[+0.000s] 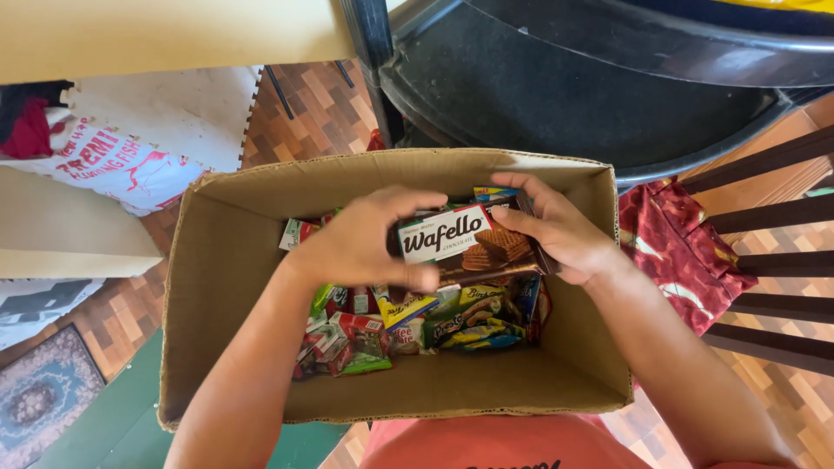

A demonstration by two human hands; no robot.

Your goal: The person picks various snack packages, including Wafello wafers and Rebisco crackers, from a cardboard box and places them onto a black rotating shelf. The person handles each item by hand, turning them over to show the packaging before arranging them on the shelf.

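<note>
**Both hands on the wafer box, over the open carton**

Your left hand (360, 246) and right hand (560, 227) hold one thing between them: a long brown-and-white cardboard box of chocolate wafers (465, 243). It sits level, printed face up, inside the mouth of the open brown corrugated carton (217, 287), above the goods and clear of them as far as the view shows.

- Left grip: closed on the near end, thumb underneath, fingers curled over the top edge. Your hand hides that end.
- Right grip: closed on the far end, fingers wrapped round the corner, thumb along the front edge.
- An end-to-end hold like this keeps a long, light box flat and stops it twisting. The picture side faces you.

Below the box, a loose heap of small bright snack packets (408, 326) in green, red, yellow and blue covers the carton floor towards its far side. The near strip of the floor shows bare cardboard. The flaps stand upright, so the walls ring your forearms.

Around the carton: a dark plastic chair seat (565, 87) beyond it, a red patterned cloth (678, 252) to the right, wood parquet floor (308, 108) beyond it to the left, and a green mat (113, 417) at lower left.
</note>
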